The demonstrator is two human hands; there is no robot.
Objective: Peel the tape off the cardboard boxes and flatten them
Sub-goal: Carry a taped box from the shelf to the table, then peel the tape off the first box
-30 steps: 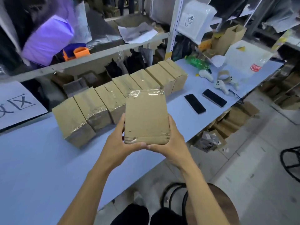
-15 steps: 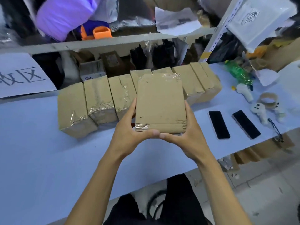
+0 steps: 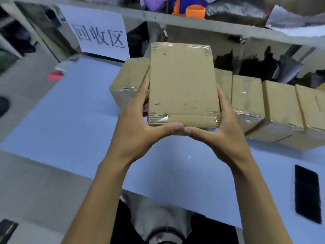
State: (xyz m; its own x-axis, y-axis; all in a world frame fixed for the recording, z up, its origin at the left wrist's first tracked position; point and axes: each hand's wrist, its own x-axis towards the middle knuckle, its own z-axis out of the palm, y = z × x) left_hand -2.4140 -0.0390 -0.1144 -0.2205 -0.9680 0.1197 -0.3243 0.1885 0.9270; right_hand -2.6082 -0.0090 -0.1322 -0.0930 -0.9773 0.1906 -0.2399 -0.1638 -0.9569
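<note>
Pale blue tabletop (image 3: 73, 120) fills most of the view, running from the left edge to the right. Grey metal shelf (image 3: 175, 20) crosses above it, with a white paper sign bearing black characters (image 3: 100, 36) hanging at its left. Brown cardboard boxes in a row (image 3: 279, 110), wrapped with clear tape, sit on the tabletop along its far side, touching one another. Held up in front of that row, above the tabletop, is one brown flat cardboard box with clear tape across both short ends (image 3: 182, 85). Left hand (image 3: 139, 124) grips its left edge, fingers wrapped behind and thumb lying along the lower edge; right hand (image 3: 221, 127) grips the right edge the same way, and the two thumb tips meet under the box's near end. Black rectangular phone (image 3: 306, 192) lies flat on the tabletop at the right. Orange plastic object (image 3: 191, 10) sits on the shelf. Small red object (image 3: 54, 76), blurred, lies near the tabletop's far left.
</note>
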